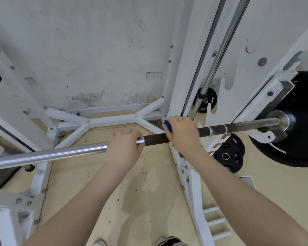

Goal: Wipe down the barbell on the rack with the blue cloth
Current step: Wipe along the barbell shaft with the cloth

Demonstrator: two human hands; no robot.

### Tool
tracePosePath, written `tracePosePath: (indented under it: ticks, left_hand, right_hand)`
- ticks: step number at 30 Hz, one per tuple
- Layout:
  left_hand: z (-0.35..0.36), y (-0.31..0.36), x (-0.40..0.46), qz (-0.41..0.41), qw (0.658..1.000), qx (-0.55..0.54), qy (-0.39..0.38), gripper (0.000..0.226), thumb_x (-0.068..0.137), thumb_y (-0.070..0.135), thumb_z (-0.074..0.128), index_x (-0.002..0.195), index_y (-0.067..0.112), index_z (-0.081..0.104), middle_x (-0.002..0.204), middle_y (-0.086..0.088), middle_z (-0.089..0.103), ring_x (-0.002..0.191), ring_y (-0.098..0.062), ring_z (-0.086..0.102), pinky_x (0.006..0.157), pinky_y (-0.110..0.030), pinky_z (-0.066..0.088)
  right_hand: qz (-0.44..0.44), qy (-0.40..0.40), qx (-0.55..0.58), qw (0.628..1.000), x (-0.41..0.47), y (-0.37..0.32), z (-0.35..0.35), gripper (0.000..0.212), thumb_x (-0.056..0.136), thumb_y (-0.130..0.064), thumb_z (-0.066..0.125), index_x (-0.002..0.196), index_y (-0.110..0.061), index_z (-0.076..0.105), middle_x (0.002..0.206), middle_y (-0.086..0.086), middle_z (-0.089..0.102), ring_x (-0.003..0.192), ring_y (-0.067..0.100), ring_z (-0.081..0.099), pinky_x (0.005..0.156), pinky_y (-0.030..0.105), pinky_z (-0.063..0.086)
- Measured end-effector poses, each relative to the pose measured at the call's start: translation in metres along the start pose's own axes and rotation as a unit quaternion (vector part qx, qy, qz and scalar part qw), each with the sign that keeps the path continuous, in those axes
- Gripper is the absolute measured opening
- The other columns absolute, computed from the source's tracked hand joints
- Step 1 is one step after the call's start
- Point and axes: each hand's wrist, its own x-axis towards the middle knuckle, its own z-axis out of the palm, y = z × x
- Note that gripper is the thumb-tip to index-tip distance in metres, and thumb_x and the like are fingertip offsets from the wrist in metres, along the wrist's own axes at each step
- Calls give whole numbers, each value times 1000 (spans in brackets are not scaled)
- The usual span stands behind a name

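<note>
The barbell runs across the view from lower left to upper right, shiny chrome on the left and dark knurled steel on the right. It rests on the white rack at the right. My left hand is wrapped around the bar where the chrome meets the knurling. A little further right, my right hand grips the bar with the blue cloth bunched under the palm; only a small blue edge shows by the thumb and below the wrist.
A large black weight plate is loaded on the bar's right end. Smaller black plates hang on the rack below. A chrome guide rod slants up at the right. White frame beams cross the beige floor ahead.
</note>
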Motion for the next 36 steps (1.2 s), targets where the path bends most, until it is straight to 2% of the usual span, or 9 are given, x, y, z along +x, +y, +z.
tracePosePath:
  ticks: [5,12,15,18,23,27,30,33,36]
  left_hand:
    - [7,11,-5,39,999,19,18,26,75,16,68,101,11,66,94,-6,67,87,-32,59,77,-38,43]
    - [18,47,8,65,997,29,-5,23,86,27,58,106,16,64,103,-2,63,100,-29,54,89,-37,37]
    - [24,52,8,80,995,64,-1,21,69,18,78,87,13,68,79,-4,64,75,-31,60,72,-39,46]
    - [29,51,7,74,995,63,12,29,56,11,85,79,11,67,70,-6,62,63,-31,60,58,-38,48]
    - [33,51,2,68,996,50,37,26,62,9,83,82,9,67,73,-8,63,64,-32,59,59,-38,46]
    - [36,52,0,56,996,29,57,25,67,8,81,88,10,68,76,-7,64,68,-33,57,62,-40,46]
    - [36,54,-1,41,997,27,60,22,70,9,79,89,10,68,78,-7,64,70,-33,57,65,-40,45]
    - [36,55,-1,38,997,35,61,22,69,9,79,88,10,68,77,-6,64,70,-32,57,66,-40,46]
    - [34,53,0,46,997,38,54,24,67,9,80,88,10,69,76,-7,64,69,-33,58,66,-40,46]
  right_hand:
    - [-88,-3,26,996,-2,17,-3,14,73,-19,73,81,-10,66,72,6,64,64,25,57,58,31,46]
    - [71,4,-33,997,-14,119,-20,18,88,-21,57,96,-6,61,87,12,61,81,31,52,69,38,42]
    - [93,33,-12,995,-12,100,-19,20,90,-23,54,93,-5,63,84,14,63,79,32,54,69,39,43]
    - [27,18,30,999,-14,55,-13,16,84,-22,62,86,-7,65,81,11,65,78,32,57,66,37,47]
    - [-132,-36,6,991,-16,82,-19,20,69,-18,74,85,-9,67,79,9,65,73,30,60,56,34,50]
    - [14,-19,-1,1000,-21,142,-26,19,84,-17,60,100,-7,64,94,12,64,88,32,54,71,39,46]
    - [56,23,21,998,-22,128,-20,17,86,-17,59,97,-5,63,87,13,63,85,31,54,72,39,46]
    - [26,53,67,996,-22,85,-15,13,80,-14,68,87,-5,63,81,13,63,80,32,57,67,36,48]
    - [-56,-20,65,996,-27,66,-15,24,76,-14,71,97,-5,63,96,13,63,94,32,55,75,39,48]
